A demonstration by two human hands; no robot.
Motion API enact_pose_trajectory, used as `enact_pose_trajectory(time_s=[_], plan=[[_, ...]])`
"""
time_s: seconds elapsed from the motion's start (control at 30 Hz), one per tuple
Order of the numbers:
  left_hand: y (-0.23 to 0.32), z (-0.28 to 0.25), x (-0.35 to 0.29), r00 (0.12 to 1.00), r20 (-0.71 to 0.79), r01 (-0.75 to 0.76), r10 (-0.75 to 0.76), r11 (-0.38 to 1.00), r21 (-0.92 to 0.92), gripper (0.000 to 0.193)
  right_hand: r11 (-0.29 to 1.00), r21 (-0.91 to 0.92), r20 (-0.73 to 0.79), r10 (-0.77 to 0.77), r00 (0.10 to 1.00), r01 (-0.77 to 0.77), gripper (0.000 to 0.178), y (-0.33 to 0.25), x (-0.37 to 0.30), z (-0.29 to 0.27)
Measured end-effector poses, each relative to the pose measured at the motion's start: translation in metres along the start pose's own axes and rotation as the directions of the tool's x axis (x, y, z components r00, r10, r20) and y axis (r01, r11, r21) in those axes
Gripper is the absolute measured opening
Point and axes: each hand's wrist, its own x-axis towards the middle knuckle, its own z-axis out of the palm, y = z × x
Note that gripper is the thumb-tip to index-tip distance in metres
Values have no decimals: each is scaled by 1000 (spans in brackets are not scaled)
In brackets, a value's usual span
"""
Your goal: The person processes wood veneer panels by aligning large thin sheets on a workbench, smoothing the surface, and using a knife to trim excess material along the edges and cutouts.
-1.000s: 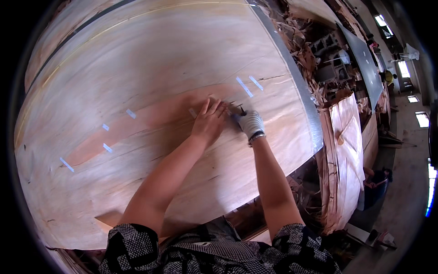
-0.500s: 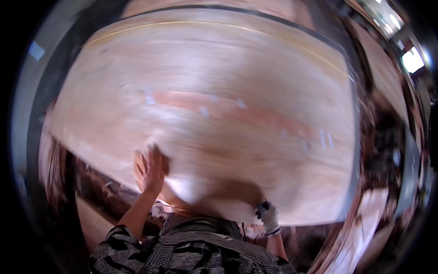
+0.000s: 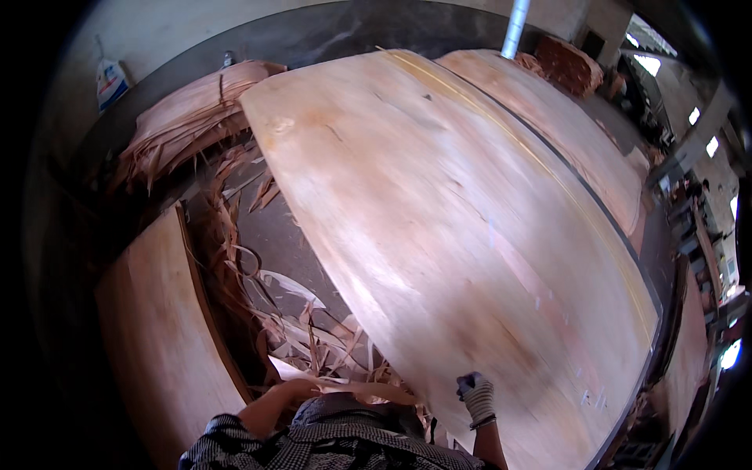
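A large pale veneer sheet lies over a long work table and fills the middle of the view. My right hand, in a white glove with dark fingertips, rests on the sheet's near end a little inside its left edge, fingers curled into a fist. My bare left forearm bends across my chest at the lower edge. My left hand sits low against my body beside thin veneer strips. Blur hides whether it holds anything.
Veneer scraps and curled strips litter the dark floor left of the table. A stack of veneer sheets stands at lower left, a heap of torn veneer at the back left. A second sheet lies beyond, near a grey post.
My view has swung to the left. Both hands came off the middle of the sheet and back to its near end; the left hand has dropped close to my body.
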Motion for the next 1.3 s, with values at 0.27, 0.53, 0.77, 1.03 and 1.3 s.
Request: enact_pose_trajectory(time_s=[0.27, 0.53, 0.77, 1.03, 1.3], plan=[[-75, -6, -98, 872, -484, 133, -76, 987, 85, 21, 615, -492, 459, -418, 784, 616, 25, -161, -21, 176], [-109, -69, -132, 818, -528, 75, -229, 952, -297, 38, 384, -414, 604, -563, 565, 825, 25, -255, 23, 273], [-185, -183, -105, 699, -657, -162, -282, 832, -530, 38, 501, -474, 589, -430, 684, 724, 25, -333, 101, 336], [-280, -281, -150, 760, -622, 303, -189, 949, 82, 24, 314, -450, 666, -506, 548, 836, 21, -507, 201, 428], [-367, -286, -174, 639, 46, 414, -768, 293, -862, 30, 150, -368, 761, -519, 390, 918, 21, -678, 274, 567]])
